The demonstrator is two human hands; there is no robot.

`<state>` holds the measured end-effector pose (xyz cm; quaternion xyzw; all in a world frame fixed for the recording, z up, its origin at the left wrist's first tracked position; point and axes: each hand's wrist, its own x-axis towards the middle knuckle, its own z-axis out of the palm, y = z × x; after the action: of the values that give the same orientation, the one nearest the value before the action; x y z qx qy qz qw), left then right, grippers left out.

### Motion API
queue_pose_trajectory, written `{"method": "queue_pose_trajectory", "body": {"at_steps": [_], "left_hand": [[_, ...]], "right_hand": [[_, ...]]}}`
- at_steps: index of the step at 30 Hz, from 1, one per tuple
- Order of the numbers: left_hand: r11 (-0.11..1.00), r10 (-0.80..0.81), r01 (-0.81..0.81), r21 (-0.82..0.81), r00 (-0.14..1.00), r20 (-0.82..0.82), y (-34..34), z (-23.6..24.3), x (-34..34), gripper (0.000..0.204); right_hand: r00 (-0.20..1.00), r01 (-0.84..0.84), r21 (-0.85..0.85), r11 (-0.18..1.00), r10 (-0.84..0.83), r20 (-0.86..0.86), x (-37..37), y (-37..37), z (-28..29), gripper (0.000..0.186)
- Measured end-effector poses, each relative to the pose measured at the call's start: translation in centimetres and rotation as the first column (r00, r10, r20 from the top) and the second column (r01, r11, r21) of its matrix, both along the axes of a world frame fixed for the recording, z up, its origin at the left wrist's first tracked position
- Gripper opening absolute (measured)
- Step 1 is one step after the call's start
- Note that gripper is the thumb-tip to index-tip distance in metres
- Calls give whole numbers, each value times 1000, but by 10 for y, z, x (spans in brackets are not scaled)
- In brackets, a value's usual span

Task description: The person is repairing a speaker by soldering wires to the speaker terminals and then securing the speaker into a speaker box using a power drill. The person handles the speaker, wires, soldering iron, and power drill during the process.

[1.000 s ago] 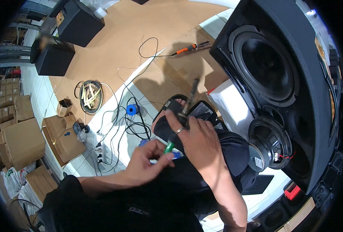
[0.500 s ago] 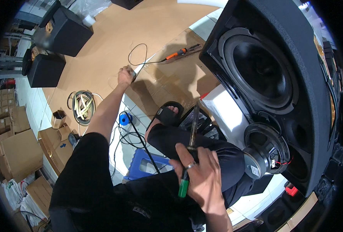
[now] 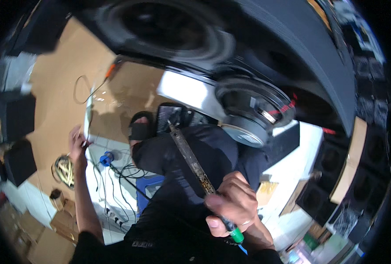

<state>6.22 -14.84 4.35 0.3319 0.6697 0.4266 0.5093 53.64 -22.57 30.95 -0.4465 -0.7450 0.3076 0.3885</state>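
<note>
My right hand (image 3: 237,202) is closed round the green-ended handle of a soldering iron (image 3: 190,160). Its scorched, perforated barrel slants up and left over my dark trousers, and a blue cord leaves the handle. Out to the left, my blurred left hand (image 3: 76,144) has its fingers curled about something small that I cannot make out. A loose speaker driver (image 3: 252,103) with red wires leans by my knee, magnet facing me. Beside it lies a big black speaker cabinet (image 3: 274,39) with a woofer (image 3: 160,26) fitted in it.
An orange-handled tool (image 3: 111,70) with a thin cord lies on the cardboard (image 3: 59,83). Black cables run from a blue round connector (image 3: 106,158) across the tiles. A blue stool (image 3: 141,193) is under me. More black cabinets (image 3: 12,114) stand left, and several speakers (image 3: 327,171) stand right.
My view has turned toward the right, so cabinet and driver sit further left and up in it. The soldering iron now tilts left. My left hand has drawn back from beside the thin cord.
</note>
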Motion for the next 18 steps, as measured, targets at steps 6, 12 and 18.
{"method": "queue_pose_trajectory", "body": {"at_steps": [6, 12, 18], "left_hand": [[853, -459, 472, 224, 882, -110, -31, 150, 90, 40], [645, -575, 628, 435, 774, -265, -5, 219, 214, 43], [368, -670, 885, 286, 466, -578, 22, 260, 334, 17]], "right_hand": [[533, 699, -150, 700, -649, -543, 26, -68, -11, 47], [399, 650, -262, 713, -614, -680, 107, -87, -32, 39], [420, 550, -280, 787, -551, -721, 147, -100, -65, 34]]}}
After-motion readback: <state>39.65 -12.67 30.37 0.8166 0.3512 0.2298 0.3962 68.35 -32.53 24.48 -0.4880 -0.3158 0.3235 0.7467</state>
